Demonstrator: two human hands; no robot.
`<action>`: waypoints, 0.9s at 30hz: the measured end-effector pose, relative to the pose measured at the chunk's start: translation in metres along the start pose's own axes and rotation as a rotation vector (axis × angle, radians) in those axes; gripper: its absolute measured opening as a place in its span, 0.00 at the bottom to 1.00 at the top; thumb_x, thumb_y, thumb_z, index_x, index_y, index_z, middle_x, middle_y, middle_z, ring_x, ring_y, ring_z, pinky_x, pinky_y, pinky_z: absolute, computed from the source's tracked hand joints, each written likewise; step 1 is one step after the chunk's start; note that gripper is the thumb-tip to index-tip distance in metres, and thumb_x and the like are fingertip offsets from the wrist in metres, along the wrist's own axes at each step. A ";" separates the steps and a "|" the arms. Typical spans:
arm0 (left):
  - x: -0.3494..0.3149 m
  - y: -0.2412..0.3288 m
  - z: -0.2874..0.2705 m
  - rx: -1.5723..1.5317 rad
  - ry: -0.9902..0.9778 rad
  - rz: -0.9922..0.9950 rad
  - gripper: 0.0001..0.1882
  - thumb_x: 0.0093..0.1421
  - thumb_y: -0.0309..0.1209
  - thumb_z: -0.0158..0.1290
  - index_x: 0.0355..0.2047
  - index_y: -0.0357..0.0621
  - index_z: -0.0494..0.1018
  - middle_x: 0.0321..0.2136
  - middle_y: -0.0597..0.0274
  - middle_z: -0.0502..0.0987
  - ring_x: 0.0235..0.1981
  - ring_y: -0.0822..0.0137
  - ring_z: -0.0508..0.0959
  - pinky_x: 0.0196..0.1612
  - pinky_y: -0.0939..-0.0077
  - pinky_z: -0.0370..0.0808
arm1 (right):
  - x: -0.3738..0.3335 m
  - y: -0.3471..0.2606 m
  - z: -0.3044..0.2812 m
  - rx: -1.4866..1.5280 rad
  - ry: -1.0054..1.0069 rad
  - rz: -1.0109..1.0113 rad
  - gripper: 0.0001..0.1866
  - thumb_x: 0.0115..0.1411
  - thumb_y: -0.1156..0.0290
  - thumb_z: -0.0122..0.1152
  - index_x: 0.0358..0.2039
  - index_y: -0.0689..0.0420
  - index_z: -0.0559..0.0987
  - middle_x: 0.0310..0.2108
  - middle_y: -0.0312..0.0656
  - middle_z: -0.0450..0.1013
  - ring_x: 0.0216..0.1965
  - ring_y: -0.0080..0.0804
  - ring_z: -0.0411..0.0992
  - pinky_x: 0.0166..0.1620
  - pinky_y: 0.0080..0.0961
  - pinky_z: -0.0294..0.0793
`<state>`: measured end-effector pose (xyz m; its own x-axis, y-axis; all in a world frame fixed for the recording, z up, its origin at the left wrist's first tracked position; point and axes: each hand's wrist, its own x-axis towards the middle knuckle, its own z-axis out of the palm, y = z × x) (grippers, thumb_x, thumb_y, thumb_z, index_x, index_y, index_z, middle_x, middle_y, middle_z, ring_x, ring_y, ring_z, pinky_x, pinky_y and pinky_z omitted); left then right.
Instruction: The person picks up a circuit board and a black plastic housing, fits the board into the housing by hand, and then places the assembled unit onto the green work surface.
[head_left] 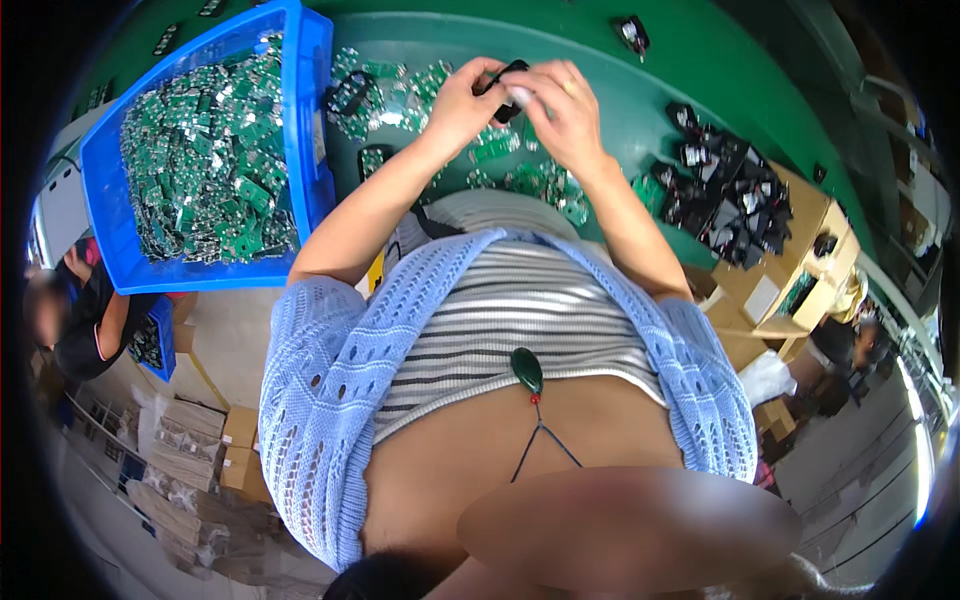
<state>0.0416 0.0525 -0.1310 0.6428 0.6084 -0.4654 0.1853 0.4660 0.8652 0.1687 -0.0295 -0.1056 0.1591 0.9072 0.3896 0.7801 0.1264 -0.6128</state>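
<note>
Both of my hands meet over the green work table [590,40]. My left hand [464,104] is closed with its fingers around a small black plastic part [508,110]. My right hand [567,108] bends its fingers against the other side of that part. Something whitish shows at the right fingertips, too blurred to name. Loose green circuit boards [495,147] lie on the table beneath and around my hands. A black part with a board [350,92] lies left of my left hand.
A blue bin [308,120] heaped with green circuit boards [210,160] stands at the left. Black plastic parts [735,190] are piled at the right by a cardboard box [790,255]. One black part [631,36] lies farther off. Other people sit at far left and right.
</note>
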 end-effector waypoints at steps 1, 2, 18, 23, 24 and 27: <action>-0.007 -0.003 0.000 0.111 -0.032 0.064 0.13 0.54 0.27 0.51 0.39 0.35 0.68 0.23 0.61 0.72 0.21 0.74 0.73 0.19 0.80 0.75 | -0.001 0.002 0.003 0.035 0.090 0.002 0.07 0.46 0.75 0.59 0.29 0.54 0.77 0.27 0.39 0.70 0.31 0.35 0.68 0.34 0.28 0.69; -0.010 -0.004 -0.001 0.223 -0.059 0.139 0.13 0.54 0.28 0.51 0.39 0.35 0.69 0.23 0.61 0.72 0.21 0.74 0.73 0.18 0.81 0.74 | -0.003 0.000 0.006 0.186 0.188 0.231 0.07 0.48 0.76 0.58 0.30 0.55 0.76 0.27 0.39 0.70 0.30 0.35 0.68 0.33 0.27 0.68; -0.072 -0.020 -0.036 -0.311 -0.020 -0.353 0.13 0.57 0.27 0.47 0.43 0.36 0.65 0.33 0.54 0.73 0.31 0.63 0.76 0.35 0.72 0.77 | -0.100 0.042 0.026 -0.412 -0.611 0.159 0.30 0.45 0.80 0.50 0.52 0.47 0.65 0.51 0.38 0.59 0.49 0.37 0.61 0.48 0.32 0.68; -0.078 -0.015 -0.026 -0.310 -0.050 -0.276 0.14 0.57 0.27 0.47 0.43 0.34 0.64 0.31 0.54 0.73 0.28 0.63 0.77 0.33 0.73 0.78 | -0.100 0.046 0.018 -0.531 -0.675 -0.098 0.27 0.47 0.79 0.48 0.51 0.49 0.67 0.48 0.35 0.62 0.49 0.33 0.61 0.48 0.29 0.68; -0.079 -0.011 -0.023 -0.291 -0.054 -0.261 0.14 0.57 0.28 0.47 0.42 0.34 0.64 0.31 0.54 0.73 0.28 0.63 0.77 0.33 0.73 0.78 | -0.102 0.052 0.018 -0.540 -0.659 -0.098 0.26 0.46 0.78 0.49 0.50 0.51 0.67 0.47 0.34 0.63 0.48 0.33 0.61 0.47 0.28 0.68; -0.084 0.000 -0.017 -0.240 -0.039 -0.190 0.12 0.58 0.27 0.46 0.41 0.35 0.65 0.31 0.55 0.73 0.30 0.64 0.76 0.32 0.74 0.78 | -0.110 0.066 0.022 -0.512 -0.552 -0.054 0.23 0.48 0.77 0.49 0.48 0.53 0.68 0.44 0.36 0.65 0.45 0.32 0.64 0.46 0.26 0.68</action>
<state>-0.0251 0.0122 -0.0946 0.6422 0.4729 -0.6033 0.1273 0.7103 0.6923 0.1892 -0.1119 -0.2043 -0.1084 0.9914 -0.0734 0.9833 0.0960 -0.1544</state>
